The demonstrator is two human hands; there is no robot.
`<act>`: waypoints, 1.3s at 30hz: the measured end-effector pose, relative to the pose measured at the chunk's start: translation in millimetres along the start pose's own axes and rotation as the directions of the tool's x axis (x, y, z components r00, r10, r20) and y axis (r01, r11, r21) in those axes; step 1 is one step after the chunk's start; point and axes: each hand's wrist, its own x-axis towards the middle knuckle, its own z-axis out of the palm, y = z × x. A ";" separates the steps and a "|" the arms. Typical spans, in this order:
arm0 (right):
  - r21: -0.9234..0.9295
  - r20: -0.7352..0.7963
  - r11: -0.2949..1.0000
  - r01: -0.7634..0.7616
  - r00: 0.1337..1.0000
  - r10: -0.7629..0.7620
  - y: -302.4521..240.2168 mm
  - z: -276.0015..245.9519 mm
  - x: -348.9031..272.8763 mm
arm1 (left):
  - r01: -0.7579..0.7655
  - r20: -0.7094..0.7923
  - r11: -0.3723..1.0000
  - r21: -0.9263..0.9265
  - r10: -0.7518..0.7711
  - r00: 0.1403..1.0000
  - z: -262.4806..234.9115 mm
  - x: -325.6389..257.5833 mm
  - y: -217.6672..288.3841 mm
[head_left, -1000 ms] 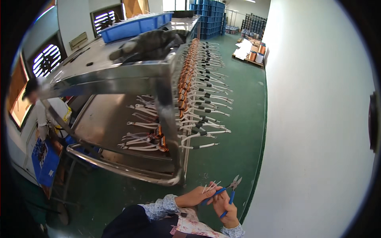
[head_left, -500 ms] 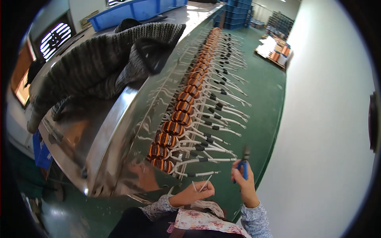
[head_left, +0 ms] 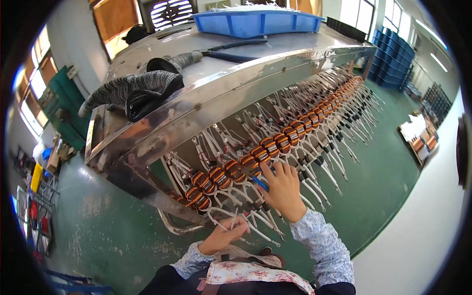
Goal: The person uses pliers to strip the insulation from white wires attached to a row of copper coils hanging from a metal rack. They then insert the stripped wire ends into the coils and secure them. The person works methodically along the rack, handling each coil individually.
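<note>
A long row of copper-wound coils (head_left: 275, 142) with white sleeved leads hangs along the tilted side of a shiny metal rack (head_left: 206, 103). My right hand (head_left: 282, 189) reaches up to the coils near the row's lower end, fingers spread over them, with the blue handle of a small cutter (head_left: 259, 183) showing under the palm. My left hand (head_left: 226, 235) is lower, just below the last coils, its fingers pinched around a few white leads (head_left: 246, 228) that trail off those coils.
On the rack's top lie grey knitted gloves (head_left: 142, 88), dark long-handled pliers (head_left: 236, 49) and a blue plastic tray (head_left: 255, 22). Blue crates (head_left: 391, 59) are stacked at the far right. A green floor (head_left: 383, 177) runs beside a white wall (head_left: 432, 226).
My view has closed in on the rack's lower end. My right hand has moved up from beside the leads onto the coils. My left hand stays low among the white leads.
</note>
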 end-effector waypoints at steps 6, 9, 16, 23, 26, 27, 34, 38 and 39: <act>-0.164 -0.014 0.976 0.141 0.989 -0.145 14.9 49.4 43.6 | -0.095 -0.185 0.994 0.058 0.104 0.977 10.5 -4.1 4.2; -0.180 0.004 0.972 0.149 0.989 -0.150 12.8 59.3 53.4 | -0.147 -0.236 0.989 0.025 0.149 0.960 1.8 -3.3 4.5; -0.321 0.074 0.924 0.210 0.978 -0.197 8.8 61.2 64.2 | -0.197 -0.258 0.979 -0.059 0.176 0.950 -25.2 10.8 -9.5; -0.331 0.234 0.902 0.279 0.950 -0.208 13.6 60.6 65.1 | -0.211 -0.209 0.976 -0.061 0.194 0.958 -36.9 25.6 -8.8; -0.084 0.327 0.984 0.155 0.937 -0.120 8.8 45.9 74.0 | -0.217 -0.228 0.975 0.046 0.222 0.948 -38.6 22.8 -4.2; 0.010 0.373 0.996 0.091 0.924 -0.088 10.8 37.8 77.7 | -0.223 -0.224 0.971 0.089 0.238 0.945 -37.0 23.0 -0.6; 0.449 0.336 0.877 -0.171 0.942 0.012 52.3 24.4 81.8 | -0.203 -0.319 0.803 0.560 0.435 0.842 -31.0 57.9 39.6; 0.629 0.425 0.735 -0.252 0.903 -0.054 62.5 10.8 76.0 | -0.085 -0.280 0.457 0.885 0.671 0.687 -44.7 116.2 43.9; 0.661 0.446 0.701 -0.270 0.892 -0.078 63.9 6.9 74.1 | 0.007 -0.288 0.391 0.920 0.666 0.688 -51.2 125.8 42.5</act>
